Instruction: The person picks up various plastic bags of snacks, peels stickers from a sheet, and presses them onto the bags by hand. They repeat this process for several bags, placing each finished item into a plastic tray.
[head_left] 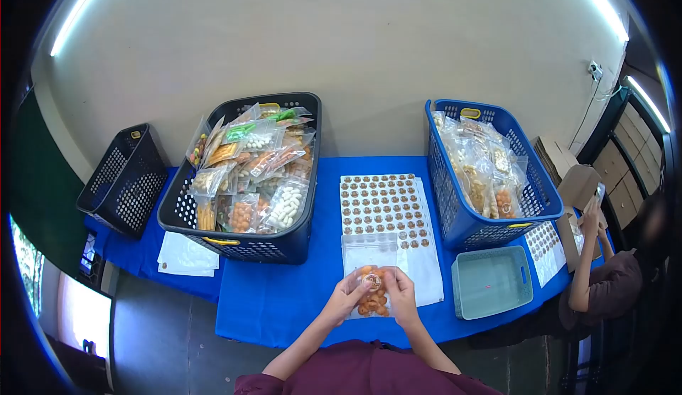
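A clear plastic bag of round orange snacks [372,304] is held low over the near edge of the blue-covered table. My left hand [344,298] grips its left side and my right hand [402,297] its right side, fingers closed at the upper part. Between my fingertips a round sticker [371,281] shows on the front of the bag. Just beyond the hands lies a white sheet of round brown stickers [376,207], with gaps in its lower rows. The bag's clear top part overlaps the sheet in this view.
A black basket [245,242] full of snack bags stands left, a blue basket [490,233] of bags right. A shallow green tray [493,283] sits near right. Farther left are a smaller black basket [128,182] and white sheets [188,254]. Another person [604,288] works at far right.
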A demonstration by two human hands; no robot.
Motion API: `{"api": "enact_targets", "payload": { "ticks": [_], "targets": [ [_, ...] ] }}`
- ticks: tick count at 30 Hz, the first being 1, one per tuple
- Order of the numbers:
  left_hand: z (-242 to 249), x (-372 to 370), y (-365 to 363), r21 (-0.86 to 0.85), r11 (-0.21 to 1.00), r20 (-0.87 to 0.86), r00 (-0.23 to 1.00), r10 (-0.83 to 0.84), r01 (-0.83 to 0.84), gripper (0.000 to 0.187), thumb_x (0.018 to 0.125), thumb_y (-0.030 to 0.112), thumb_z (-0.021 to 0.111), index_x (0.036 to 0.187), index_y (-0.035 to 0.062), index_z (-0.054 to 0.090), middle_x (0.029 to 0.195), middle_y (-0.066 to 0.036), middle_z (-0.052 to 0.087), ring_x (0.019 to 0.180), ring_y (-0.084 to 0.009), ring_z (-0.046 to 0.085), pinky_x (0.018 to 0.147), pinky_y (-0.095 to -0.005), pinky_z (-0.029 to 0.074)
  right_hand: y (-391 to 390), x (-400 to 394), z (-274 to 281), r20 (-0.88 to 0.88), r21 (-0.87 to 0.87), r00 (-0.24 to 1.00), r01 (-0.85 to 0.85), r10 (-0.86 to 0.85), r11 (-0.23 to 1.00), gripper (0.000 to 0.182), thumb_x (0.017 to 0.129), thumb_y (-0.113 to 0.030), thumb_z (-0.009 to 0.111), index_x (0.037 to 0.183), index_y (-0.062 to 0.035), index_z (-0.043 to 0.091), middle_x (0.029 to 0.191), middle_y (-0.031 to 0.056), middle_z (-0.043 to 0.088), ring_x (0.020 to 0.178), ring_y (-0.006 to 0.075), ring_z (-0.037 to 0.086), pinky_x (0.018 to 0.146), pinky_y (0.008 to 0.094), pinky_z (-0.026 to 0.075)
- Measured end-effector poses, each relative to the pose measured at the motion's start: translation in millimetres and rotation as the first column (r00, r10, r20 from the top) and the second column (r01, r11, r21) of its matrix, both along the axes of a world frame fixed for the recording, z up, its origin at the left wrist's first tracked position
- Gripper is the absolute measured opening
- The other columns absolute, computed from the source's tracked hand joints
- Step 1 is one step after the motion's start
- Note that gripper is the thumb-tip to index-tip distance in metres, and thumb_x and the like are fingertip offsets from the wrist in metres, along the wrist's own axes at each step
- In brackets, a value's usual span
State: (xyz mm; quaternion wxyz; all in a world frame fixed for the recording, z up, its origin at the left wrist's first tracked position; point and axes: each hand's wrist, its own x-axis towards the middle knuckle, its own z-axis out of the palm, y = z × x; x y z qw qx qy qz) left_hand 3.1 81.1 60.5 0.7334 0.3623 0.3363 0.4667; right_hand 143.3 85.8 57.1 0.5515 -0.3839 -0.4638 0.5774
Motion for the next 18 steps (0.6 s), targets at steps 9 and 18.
{"api": "enact_targets", "payload": {
  "ticks": [9, 18],
  "targets": [
    [3.2, 0.1, -7.2, 0.036, 0.997, -0.004, 0.997, 0.073, -0.073, 0.038, 0.090, 0.021, 0.047, 0.121, 0.0004, 0.040, 0.106, -0.009, 0.054, 0.093, -0.0117, 0.054, 0.079, -0.0247, 0.046, -5.3, 4.1, 6.5, 0.051, -0.091, 0.972, -0.223, 0.229, 0.970, 0.039, 0.081, -0.003, 0.057, 0.116, -0.0002, 0.039, 0.103, 0.0107, 0.054, 0.095, 0.0135, 0.054, 0.079, 0.0263, 0.046],
    [-11.6, 4.1, -12.3, -0.001, 1.000, 0.008, 1.000, -0.006, 0.006, 0.042, 0.091, 0.024, 0.045, 0.124, 0.0008, 0.037, 0.109, -0.008, 0.053, 0.096, -0.0133, 0.053, 0.081, -0.0257, 0.046, -14.0, 22.9, 8.3, -0.115, -0.180, 0.956, -0.287, 0.269, 0.941, 0.038, 0.084, -0.007, 0.053, 0.119, -0.0015, 0.038, 0.107, 0.0107, 0.053, 0.094, 0.0145, 0.055, 0.078, 0.0261, 0.047]
  ]
}}
